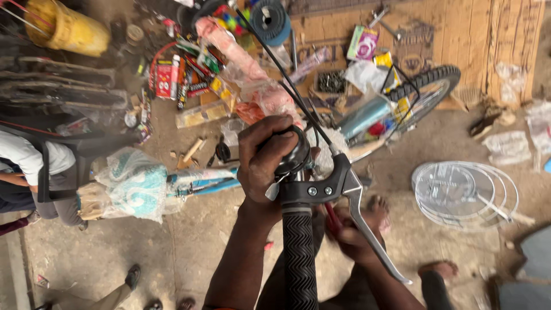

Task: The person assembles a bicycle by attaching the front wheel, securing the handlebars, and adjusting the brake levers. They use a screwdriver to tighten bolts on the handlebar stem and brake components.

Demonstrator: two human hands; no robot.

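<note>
Left hand (265, 158) clamps the bell (293, 158) on an upward-running handlebar (299, 252); right hand (353, 235) (partly hidden) grips a red-handled tool (332, 218).

We see a red rectangular packet (165, 78) lying on the floor at upper left, among a scatter of small red, black and yellow packets (195, 74). On the cardboard sheet above, we see a green and pink box (363, 43), with a yellow packet (383, 59) just beside it. A yellow tub (66, 26) sits tilted at the top left corner.
</note>
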